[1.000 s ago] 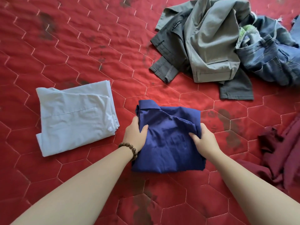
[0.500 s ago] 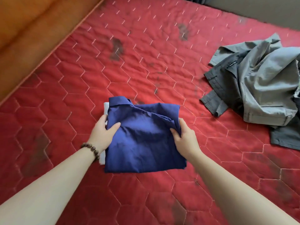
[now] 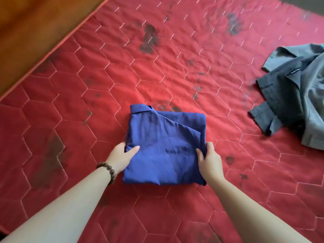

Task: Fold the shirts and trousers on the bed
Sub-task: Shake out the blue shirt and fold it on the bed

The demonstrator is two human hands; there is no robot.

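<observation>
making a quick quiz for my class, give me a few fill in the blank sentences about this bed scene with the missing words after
1. The folded dark blue cotton shirt lies on a quilted ____ bedcover.
2. The left hand and right hand grip the shirt at its two ____.
3. A brown beaded ____ sits on the left wrist.
4. The crumpled grey clothes lie to the ____ of the shirt.

Missing words: red; sides; bracelet; right

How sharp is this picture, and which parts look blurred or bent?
Head view: the folded dark blue shirt and both hands are fairly sharp; the crumpled grey clothes at the right edge are smeared; the red quilted bedcover has even, soft light; its edge bows slightly, wide-angle.
</observation>
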